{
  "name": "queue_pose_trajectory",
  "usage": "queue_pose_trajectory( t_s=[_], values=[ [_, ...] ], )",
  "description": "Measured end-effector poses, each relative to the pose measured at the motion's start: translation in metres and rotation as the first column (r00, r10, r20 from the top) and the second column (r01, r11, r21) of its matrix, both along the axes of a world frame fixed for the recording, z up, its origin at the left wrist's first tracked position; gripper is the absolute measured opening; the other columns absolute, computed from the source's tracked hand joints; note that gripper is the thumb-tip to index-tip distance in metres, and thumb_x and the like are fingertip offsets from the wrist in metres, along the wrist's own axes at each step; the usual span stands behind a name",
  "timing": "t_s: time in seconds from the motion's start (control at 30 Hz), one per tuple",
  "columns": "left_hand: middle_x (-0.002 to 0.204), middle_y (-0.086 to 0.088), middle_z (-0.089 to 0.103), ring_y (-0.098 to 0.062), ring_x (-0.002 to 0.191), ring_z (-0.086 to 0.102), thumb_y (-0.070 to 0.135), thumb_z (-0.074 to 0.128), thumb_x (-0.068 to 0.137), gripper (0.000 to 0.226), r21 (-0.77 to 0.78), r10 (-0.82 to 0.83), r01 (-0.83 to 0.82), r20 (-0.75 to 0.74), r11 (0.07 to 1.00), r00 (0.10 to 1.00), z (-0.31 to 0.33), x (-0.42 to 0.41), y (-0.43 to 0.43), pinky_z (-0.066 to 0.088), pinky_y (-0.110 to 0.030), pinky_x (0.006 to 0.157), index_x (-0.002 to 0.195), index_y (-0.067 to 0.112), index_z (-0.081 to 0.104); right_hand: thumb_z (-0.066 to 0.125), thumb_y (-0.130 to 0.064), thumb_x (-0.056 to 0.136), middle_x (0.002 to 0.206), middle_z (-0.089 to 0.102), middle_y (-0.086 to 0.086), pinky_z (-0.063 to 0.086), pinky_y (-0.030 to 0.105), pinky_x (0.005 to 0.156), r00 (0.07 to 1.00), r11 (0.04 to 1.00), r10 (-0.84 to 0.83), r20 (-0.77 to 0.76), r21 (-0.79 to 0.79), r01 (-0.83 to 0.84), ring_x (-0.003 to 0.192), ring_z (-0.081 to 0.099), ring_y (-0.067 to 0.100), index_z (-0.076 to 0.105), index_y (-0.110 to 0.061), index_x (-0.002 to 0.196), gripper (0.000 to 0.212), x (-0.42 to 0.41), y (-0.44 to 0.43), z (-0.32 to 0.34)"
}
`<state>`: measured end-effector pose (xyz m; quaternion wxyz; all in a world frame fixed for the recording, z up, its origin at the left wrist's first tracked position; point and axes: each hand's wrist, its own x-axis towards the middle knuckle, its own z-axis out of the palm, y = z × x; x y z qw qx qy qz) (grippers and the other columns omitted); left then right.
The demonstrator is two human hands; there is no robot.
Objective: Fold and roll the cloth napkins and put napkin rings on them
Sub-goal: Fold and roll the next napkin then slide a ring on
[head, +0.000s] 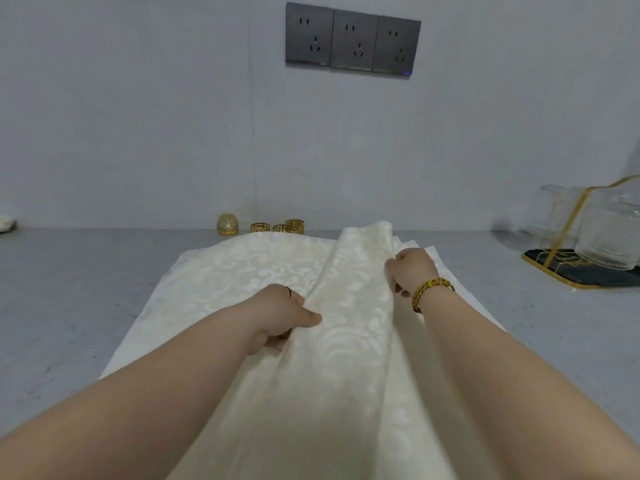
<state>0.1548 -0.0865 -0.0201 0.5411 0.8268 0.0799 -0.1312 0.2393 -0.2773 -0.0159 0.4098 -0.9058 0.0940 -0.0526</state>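
A cream damask napkin [349, 327] is lifted off the grey counter in a raised fold running from the far edge toward me. My left hand [282, 315] grips its left side, thumb on top of the fabric. My right hand [410, 268], with a gold bracelet at the wrist, is curled around the fold's right edge. More cream napkins [221, 271] lie flat underneath and to the left. Several gold napkin rings [277, 227] stand at the back by the wall, beside a gold domed piece [227, 224].
The grey counter [62, 299] meets a pale wall with three dark sockets [352, 39]. At the right stands a gold wire rack with clear glasses [588, 226] on a dark tray. A small white object [6, 224] sits at the far left edge.
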Motion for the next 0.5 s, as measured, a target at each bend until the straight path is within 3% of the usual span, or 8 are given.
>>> queue_pose_trajectory(
  t_s=[0.07,0.13,0.2,0.23,0.33,0.4,0.5],
  values=[
    [0.077,-0.007,0.052,-0.017,0.056,0.046,0.009,0.067,0.082,0.022,-0.087,0.059,-0.056,0.024,0.995,0.998,-0.008,0.012,-0.006,0.038,-0.017,0.042,0.072,0.011,0.047,0.040,-0.003,0.084,0.057,0.042,0.008,0.036,0.023,0.056,0.995,1.000,-0.010,0.097,-0.026,0.012,0.055,0.042,0.025,0.035,-0.010,0.055,0.031,0.021,0.010,0.005],
    [0.085,-0.012,0.053,-0.023,0.068,0.049,0.007,0.067,0.081,0.023,-0.114,0.159,-0.149,0.082,0.982,0.984,-0.018,0.025,-0.007,0.039,-0.025,0.056,0.072,0.011,0.046,0.040,-0.003,0.087,0.061,0.042,0.005,0.033,0.025,0.050,0.990,1.000,0.019,0.139,0.002,-0.019,0.063,0.043,0.027,0.042,-0.010,0.060,0.027,0.041,0.023,0.009],
    [0.081,-0.013,0.052,-0.023,0.074,0.048,0.006,0.066,0.080,0.026,-0.062,0.209,-0.202,0.130,0.977,0.969,-0.026,0.035,-0.003,0.037,-0.029,0.065,0.066,0.010,0.044,0.043,-0.011,0.091,0.083,0.052,0.008,0.046,0.027,0.065,0.990,0.993,0.102,0.096,0.052,-0.108,0.083,0.051,0.028,0.052,-0.004,0.104,0.017,0.054,0.036,0.012],
    [0.075,-0.013,0.052,-0.024,0.074,0.049,0.007,0.066,0.080,0.027,-0.013,0.217,-0.217,0.131,0.976,0.967,-0.028,0.037,0.002,0.037,-0.029,0.067,0.063,0.009,0.045,0.044,-0.015,0.093,0.092,0.052,0.008,0.045,0.027,0.072,0.985,0.984,0.161,0.055,0.062,-0.164,0.090,0.052,0.027,0.040,-0.004,0.126,0.035,0.055,0.041,0.015],
    [0.067,-0.010,0.054,-0.029,0.069,0.052,0.006,0.067,0.079,0.024,-0.022,0.242,-0.241,0.093,0.970,0.966,-0.033,0.041,0.013,0.043,-0.034,0.068,0.061,0.006,0.051,0.044,-0.020,0.095,0.128,0.047,0.012,0.040,0.026,0.087,0.947,0.941,0.321,-0.007,-0.109,-0.320,0.116,0.048,0.027,0.021,-0.007,0.142,0.053,0.044,0.051,0.014],
    [0.086,-0.015,0.062,-0.030,0.077,0.057,0.008,0.069,0.078,0.012,-0.035,0.239,-0.237,0.089,0.971,0.967,-0.028,0.038,0.016,0.046,-0.034,0.073,0.083,0.002,0.059,0.044,-0.024,0.096,0.144,0.033,0.010,0.034,0.027,0.098,0.914,0.896,0.402,-0.060,-0.183,-0.406,0.128,0.039,0.024,0.021,-0.010,0.143,0.055,0.029,0.054,0.005],
    [0.111,-0.015,0.059,-0.024,0.073,0.058,0.012,0.071,0.079,0.048,-0.017,0.186,-0.185,0.067,0.983,0.980,-0.021,0.025,0.018,0.049,-0.031,0.065,0.121,0.004,0.048,0.045,-0.031,0.095,0.151,0.022,0.004,0.026,0.029,0.108,0.879,0.853,0.456,-0.138,-0.213,-0.476,0.137,0.027,0.022,0.019,-0.014,0.145,0.059,-0.003,0.054,-0.013]
  ],
)
